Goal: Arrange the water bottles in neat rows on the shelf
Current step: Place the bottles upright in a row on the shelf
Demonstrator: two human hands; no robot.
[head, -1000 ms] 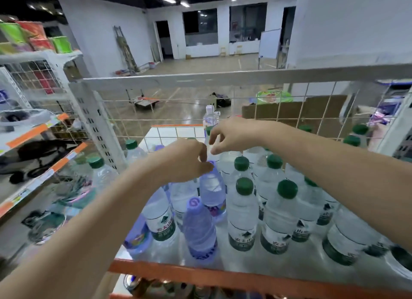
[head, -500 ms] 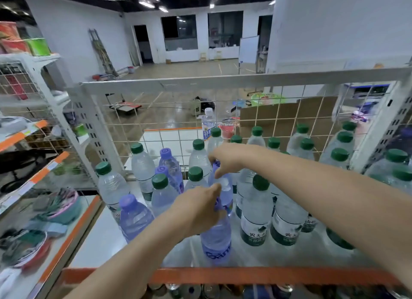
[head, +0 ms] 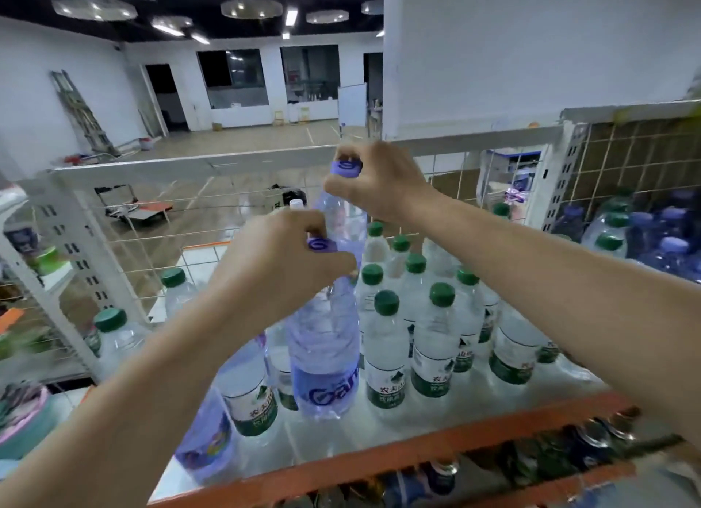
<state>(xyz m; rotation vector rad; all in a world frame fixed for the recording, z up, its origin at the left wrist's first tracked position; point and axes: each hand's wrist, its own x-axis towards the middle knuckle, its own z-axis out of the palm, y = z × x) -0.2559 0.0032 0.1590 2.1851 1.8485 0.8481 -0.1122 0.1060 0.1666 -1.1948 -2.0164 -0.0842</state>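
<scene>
White shelf (head: 436, 416) with an orange front lip and a wire-mesh back holds the bottles, a big empty hall visible beyond. Both hands carry purple-capped bottles by the neck: the left hand (head: 280, 265) curls round the top of the near purple bottle (head: 324, 359), which hangs over the shelf's front middle; the right hand (head: 379, 183) pinches the cap of the far purple bottle (head: 343, 219), raised above the rest. Green-capped bottles (head: 432, 340) already stand in rough rows to the right, while a few on the left sit loose. To do this well, I judge each purple bottle should be lowered straight down, kept upright, into a gap in line with its neighbours, without knocking the green caps, and released only once its base is flat.
</scene>
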